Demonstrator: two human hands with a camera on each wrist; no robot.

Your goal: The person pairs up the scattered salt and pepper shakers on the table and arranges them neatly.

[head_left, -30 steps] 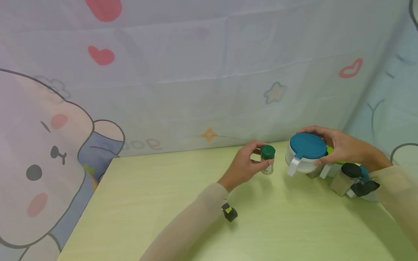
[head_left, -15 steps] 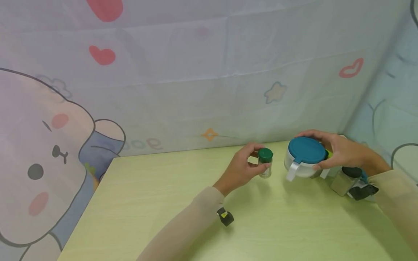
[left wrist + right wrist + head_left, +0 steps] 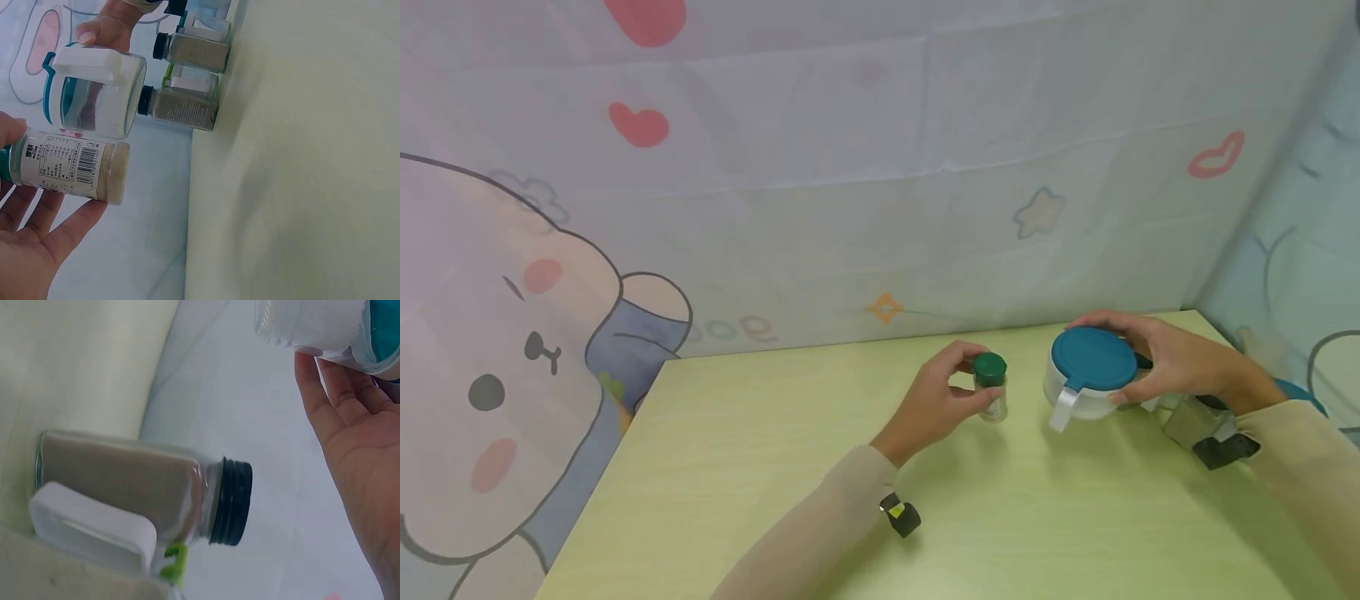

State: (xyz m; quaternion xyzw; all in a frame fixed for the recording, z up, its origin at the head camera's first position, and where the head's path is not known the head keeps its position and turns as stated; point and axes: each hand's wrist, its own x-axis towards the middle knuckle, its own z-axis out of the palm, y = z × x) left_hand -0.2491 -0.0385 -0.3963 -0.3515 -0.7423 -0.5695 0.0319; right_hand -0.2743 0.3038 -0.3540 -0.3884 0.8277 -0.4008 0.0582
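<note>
My left hand (image 3: 932,404) pinches a small clear spice jar (image 3: 995,407) with a green cap, thumb on one side and fingers on the other. In the left wrist view this spice jar (image 3: 69,164) shows a barcode label and pale brown contents, its base off the table. My right hand (image 3: 1183,358) grips a round glass seasoning pot (image 3: 1093,360) by its sides. It has a blue lid and a white handle, and in the left wrist view the pot (image 3: 128,87) is also raised. The two containers are upright, close together but apart.
Square spice jars (image 3: 197,53) with dark caps and brown contents stand on the table at the right. Beside them are handled pots, one with a white handle (image 3: 94,519) and green lid part. A printed cloth (image 3: 850,208) hangs behind the table (image 3: 737,467).
Both hands have moved left and slightly nearer, carrying the spice jar and the seasoning pot. Both grips look the same as before.
</note>
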